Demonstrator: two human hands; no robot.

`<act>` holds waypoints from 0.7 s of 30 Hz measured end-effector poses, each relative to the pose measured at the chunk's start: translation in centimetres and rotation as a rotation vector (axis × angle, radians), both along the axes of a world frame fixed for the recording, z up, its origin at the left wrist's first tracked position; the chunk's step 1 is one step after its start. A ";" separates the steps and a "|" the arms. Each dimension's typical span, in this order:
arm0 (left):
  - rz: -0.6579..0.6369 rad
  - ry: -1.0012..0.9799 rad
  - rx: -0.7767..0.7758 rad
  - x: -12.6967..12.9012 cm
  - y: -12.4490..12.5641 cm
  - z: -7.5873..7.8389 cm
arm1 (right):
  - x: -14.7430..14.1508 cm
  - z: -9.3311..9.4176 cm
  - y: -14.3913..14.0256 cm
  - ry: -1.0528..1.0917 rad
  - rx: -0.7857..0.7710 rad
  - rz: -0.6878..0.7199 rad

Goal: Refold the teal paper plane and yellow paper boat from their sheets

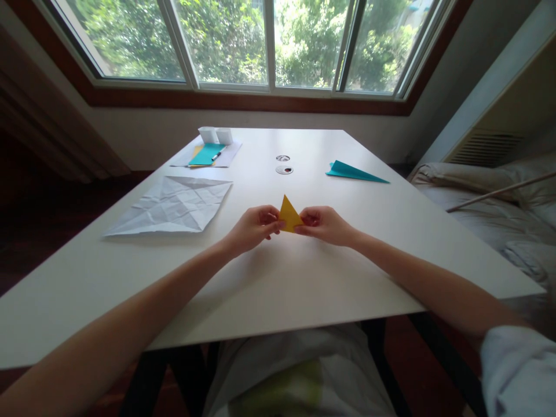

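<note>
A small piece of yellow folded paper [288, 215], triangular in outline with its point away from me, is held up just above the table. My left hand [258, 225] pinches its left lower corner between thumb and fingers. At the right lower corner, my right hand [322, 224] grips it the same way. The fingertips behind the paper are partly hidden. Left of my hands lies a large creased white sheet [178, 202], spread out on the tabletop. To the right rests a teal folded paper plane [354, 172].
The white table [278, 301] stands before a window. At its far left are white paper boxes [216, 136], teal paper [204, 154] and a marker [218, 153] on white sheets. Two small round metallic discs [284, 169] sit mid-table. A cushioned seat [499, 208] with a stick is at the right.
</note>
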State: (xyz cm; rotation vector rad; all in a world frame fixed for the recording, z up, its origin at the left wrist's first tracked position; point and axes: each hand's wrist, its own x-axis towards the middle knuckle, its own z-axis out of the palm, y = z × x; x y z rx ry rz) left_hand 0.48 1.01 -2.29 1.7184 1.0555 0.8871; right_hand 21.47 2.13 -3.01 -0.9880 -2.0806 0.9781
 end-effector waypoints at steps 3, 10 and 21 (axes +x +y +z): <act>-0.020 -0.060 -0.055 -0.1 0.2 0.1 | -0.3 0.1 0.0 0.153 -0.177 0.081; 0.114 -0.103 0.139 0.3 0.1 -0.1 | -1.2 -0.1 -0.5 0.349 -0.220 0.011; 0.082 -0.177 0.076 0.8 -0.3 0.0 | -1.8 0.3 -1.8 0.288 -0.079 -0.034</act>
